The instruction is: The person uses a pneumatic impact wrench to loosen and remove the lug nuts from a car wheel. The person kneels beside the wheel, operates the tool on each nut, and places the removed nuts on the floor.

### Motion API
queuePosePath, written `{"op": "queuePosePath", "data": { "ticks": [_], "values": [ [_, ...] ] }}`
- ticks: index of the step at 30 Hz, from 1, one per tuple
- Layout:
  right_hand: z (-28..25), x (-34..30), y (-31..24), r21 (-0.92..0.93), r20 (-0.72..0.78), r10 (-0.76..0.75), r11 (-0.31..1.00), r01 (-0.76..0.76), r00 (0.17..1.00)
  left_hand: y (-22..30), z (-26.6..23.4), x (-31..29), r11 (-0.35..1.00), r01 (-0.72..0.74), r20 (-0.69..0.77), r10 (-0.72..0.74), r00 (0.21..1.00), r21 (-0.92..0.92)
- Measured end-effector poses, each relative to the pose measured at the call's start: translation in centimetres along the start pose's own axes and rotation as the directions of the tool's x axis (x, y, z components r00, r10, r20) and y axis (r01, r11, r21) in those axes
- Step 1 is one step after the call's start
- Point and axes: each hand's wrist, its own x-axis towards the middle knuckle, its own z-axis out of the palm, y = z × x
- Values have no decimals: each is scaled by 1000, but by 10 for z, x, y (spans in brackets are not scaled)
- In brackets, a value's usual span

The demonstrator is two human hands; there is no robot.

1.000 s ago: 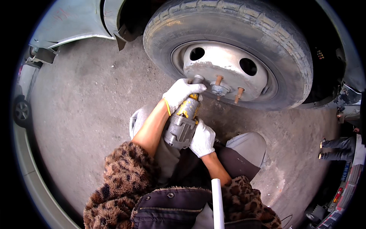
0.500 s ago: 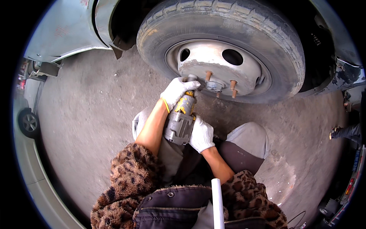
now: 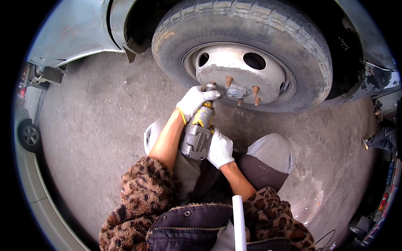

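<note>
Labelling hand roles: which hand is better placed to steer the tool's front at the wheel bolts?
Left hand, probably: it holds the power tool near its front, close to the bolts on the wheel. The right hand is at the rear, farther off.

The scuffed grey-yellow impact wrench (image 3: 197, 137) points toward the rusty-studded wheel (image 3: 229, 58)

A head-worn fisheye looks down from close above.

Soft, even light brightens the floor (image 3: 100, 108), the wheel well (image 3: 344, 62) lies in deep shadow, and lens distortion bends the car (image 3: 39, 201) at far left.
</note>
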Motion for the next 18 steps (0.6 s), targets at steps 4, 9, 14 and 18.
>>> {"op": "queuePosePath", "data": {
  "ticks": [4,9,14,18],
  "values": [
    [5,-6,-3,26,-92,-31,999,34,995,2,0,-7,999,28,22,-27,999,-47],
    [6,-11,-2,38,-81,-10,999,13,997,6,2,-2,995,43,52,-39,998,-89],
    [-5,-10,-8,-17,-65,-27,1000,26,997,9,2,-2,989,56,70,-47,996,-139],
    [-6,-13,2,-120,-85,-114,987,103,990,6,8,-5,989,45,-4,-46,999,-140]
  ]
}}
